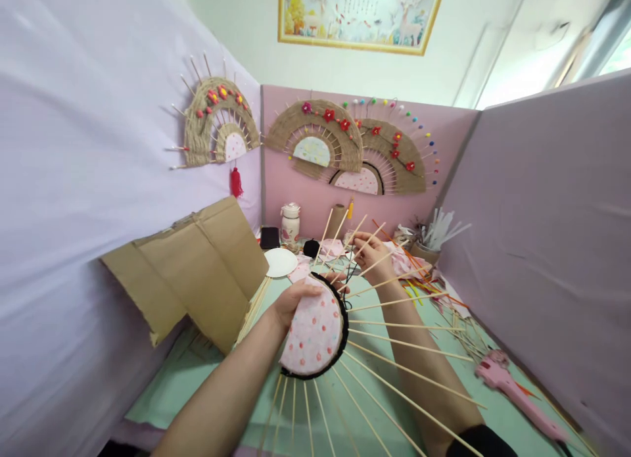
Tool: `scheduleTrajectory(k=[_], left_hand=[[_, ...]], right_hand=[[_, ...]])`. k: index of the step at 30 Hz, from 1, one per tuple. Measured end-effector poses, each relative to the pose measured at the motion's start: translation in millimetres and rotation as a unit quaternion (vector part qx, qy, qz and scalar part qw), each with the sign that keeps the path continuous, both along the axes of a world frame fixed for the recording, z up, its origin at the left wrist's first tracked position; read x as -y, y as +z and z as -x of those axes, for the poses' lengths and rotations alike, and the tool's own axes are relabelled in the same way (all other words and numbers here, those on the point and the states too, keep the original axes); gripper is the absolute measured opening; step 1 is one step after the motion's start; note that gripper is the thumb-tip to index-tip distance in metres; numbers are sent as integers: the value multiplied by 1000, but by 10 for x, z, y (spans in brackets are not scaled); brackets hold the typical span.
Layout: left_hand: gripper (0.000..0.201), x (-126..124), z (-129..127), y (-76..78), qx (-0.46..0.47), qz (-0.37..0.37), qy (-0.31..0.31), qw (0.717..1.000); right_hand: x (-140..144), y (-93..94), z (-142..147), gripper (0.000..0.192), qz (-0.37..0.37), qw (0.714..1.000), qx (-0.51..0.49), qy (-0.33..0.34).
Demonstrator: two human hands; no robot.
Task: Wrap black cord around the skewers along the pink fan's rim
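Cardboard [197,266] leans at far left. The left hand [296,298] grips the pink fan disc [314,332] mid-counter; the right hand [371,252] apparently pinches black thread [349,276] among the splayed skewers [404,371]. A hard tug could snap one. The glue gun [517,391] lies right.

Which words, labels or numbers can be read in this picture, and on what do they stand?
Framed picture on the wall: dark brush characters at its top edge, cut off by the frame and too blurred to read.
Jar: only a pattern, no legible label.
Pink glue gun: no readable marking.
Nothing else carries text.
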State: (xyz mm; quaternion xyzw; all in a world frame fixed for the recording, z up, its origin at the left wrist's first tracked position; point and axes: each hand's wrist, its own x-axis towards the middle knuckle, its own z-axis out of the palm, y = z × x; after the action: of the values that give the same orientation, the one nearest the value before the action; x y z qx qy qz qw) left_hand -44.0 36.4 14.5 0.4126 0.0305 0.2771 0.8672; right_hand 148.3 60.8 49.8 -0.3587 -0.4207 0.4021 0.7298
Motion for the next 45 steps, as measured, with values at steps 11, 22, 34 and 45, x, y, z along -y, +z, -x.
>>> scheduleTrajectory(k=[11, 22, 34, 45], left_hand=[[59, 19, -1, 26, 27, -12, -12, 999], [55, -15, 27, 8, 45, 4, 2, 999], [51, -92, 12, -92, 2, 22, 69, 997], [49, -37, -24, -99, -9, 26, 47, 999]], right_hand=[[12, -47, -44, 24, 15, 1000, 19, 1], [66, 30, -77, 21, 37, 999, 23, 8], [366, 340, -355, 20, -10, 999, 8, 46], [543, 470, -347, 17, -92, 995, 19, 30]])
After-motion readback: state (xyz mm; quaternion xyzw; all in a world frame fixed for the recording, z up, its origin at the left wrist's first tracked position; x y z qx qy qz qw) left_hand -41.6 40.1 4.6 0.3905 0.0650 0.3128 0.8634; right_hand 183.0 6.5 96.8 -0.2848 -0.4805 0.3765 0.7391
